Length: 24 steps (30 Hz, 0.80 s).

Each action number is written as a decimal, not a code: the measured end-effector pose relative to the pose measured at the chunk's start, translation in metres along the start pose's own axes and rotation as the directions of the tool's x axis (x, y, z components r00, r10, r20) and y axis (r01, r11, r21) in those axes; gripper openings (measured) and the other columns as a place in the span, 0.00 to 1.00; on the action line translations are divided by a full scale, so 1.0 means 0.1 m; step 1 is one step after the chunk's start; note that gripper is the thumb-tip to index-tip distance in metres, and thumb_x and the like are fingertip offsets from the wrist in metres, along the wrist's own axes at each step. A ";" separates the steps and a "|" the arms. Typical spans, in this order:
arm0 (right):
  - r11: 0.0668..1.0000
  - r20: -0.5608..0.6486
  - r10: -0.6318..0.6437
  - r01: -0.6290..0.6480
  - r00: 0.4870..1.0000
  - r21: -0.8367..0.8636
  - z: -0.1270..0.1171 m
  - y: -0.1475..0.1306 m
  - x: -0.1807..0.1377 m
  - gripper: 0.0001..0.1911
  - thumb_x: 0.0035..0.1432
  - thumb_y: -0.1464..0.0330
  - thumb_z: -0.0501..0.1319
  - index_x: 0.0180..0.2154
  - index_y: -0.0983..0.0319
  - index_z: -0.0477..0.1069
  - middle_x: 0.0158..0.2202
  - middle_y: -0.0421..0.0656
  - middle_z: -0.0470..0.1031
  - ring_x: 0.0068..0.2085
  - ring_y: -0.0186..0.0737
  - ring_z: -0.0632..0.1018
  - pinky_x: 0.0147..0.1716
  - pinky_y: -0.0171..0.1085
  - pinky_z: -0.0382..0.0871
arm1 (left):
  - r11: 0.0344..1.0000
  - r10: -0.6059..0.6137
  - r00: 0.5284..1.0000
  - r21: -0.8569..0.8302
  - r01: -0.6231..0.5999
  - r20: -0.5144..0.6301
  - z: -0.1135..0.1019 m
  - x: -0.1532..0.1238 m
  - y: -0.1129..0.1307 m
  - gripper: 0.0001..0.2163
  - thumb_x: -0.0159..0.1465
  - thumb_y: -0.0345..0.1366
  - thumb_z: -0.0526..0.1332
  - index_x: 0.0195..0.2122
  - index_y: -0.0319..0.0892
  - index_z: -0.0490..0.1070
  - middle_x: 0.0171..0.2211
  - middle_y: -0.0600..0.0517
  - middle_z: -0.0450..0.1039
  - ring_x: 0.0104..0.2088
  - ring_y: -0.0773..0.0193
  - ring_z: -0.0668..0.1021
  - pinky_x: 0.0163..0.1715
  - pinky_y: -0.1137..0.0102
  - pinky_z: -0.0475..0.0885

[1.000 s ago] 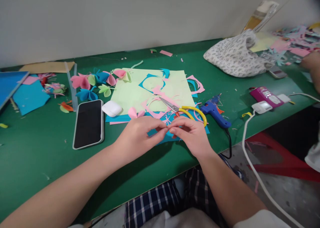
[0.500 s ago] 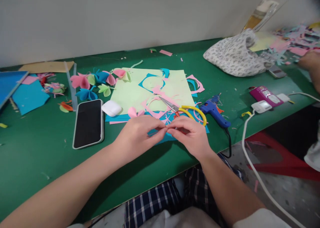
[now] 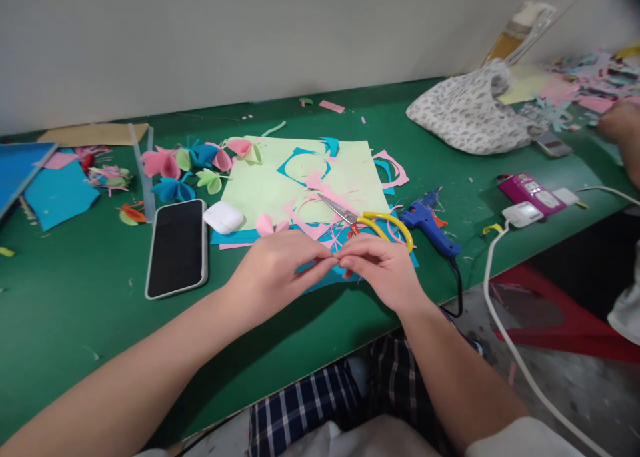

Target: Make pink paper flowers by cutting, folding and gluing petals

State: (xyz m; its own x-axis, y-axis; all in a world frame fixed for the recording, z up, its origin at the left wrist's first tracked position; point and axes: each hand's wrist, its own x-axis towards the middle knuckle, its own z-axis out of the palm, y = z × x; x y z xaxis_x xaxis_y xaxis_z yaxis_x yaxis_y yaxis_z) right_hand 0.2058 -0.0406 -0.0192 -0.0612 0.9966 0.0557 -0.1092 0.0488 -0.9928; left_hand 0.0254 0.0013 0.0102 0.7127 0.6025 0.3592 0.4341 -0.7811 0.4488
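My left hand [image 3: 285,263] and my right hand [image 3: 383,267] meet fingertip to fingertip above the table's front part. Both are closed in a pinch, and whatever lies between the fingertips is too small to make out. Just beyond them lie yellow-handled scissors [image 3: 385,227] with the blades apart, on pink and blue paper offcuts. Under these is a pale green paper sheet [image 3: 255,190]. A pink folded paper petal [image 3: 271,225] shows past my left knuckles. To the right of my right hand rests a blue glue gun [image 3: 430,227].
Left of the sheet are paper flowers [image 3: 175,163], a phone [image 3: 177,249] and a white earbud case [image 3: 223,217]. A patterned cloth bag [image 3: 465,110] and a magenta power strip [image 3: 533,191] lie right, with a white cable [image 3: 493,290] trailing off the edge. Another person's hand [image 3: 623,123] is far right.
My right fingers have shifted slightly, the thumb and fingertips changing their angle at the pinch. My left hand stays nearly still. The other person's hand moved a little.
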 end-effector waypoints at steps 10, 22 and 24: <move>0.999 0.021 0.023 -0.024 1.000 0.021 0.00 0.00 0.00 0.04 0.47 0.72 0.67 0.27 0.57 0.79 0.28 0.38 0.75 0.25 0.30 0.74 0.24 0.31 0.74 | 0.999 0.042 0.999 0.014 -0.041 -0.014 0.02 0.00 -0.01 0.09 0.64 0.36 0.55 0.30 0.41 0.72 0.26 0.56 0.77 0.26 0.70 0.75 0.30 0.74 0.68; 0.996 -0.019 0.048 -0.047 0.999 0.081 0.01 0.02 0.02 0.01 0.47 0.69 0.67 0.25 0.58 0.77 0.26 0.37 0.76 0.21 0.28 0.73 0.22 0.32 0.73 | 0.998 0.061 0.998 -0.028 -0.062 -0.026 0.03 0.00 -0.03 0.07 0.64 0.34 0.56 0.33 0.43 0.73 0.27 0.56 0.78 0.27 0.69 0.76 0.29 0.74 0.68; 0.996 -0.045 0.045 -0.041 0.998 0.077 0.01 0.02 0.01 0.02 0.48 0.70 0.67 0.25 0.58 0.77 0.26 0.37 0.76 0.21 0.28 0.73 0.22 0.32 0.73 | 0.999 0.045 0.998 -0.027 -0.046 -0.036 0.03 0.01 -0.02 0.08 0.64 0.35 0.56 0.32 0.43 0.74 0.27 0.57 0.78 0.26 0.70 0.76 0.29 0.75 0.68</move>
State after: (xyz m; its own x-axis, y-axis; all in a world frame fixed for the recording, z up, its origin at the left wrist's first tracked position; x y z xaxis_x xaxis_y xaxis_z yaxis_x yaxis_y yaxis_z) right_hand 0.2048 -0.0392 -0.0215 -0.0209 0.9998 0.0065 -0.1829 0.0026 -0.9831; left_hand 0.0267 0.0029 0.0075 0.7116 0.5721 0.4080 0.3859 -0.8034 0.4534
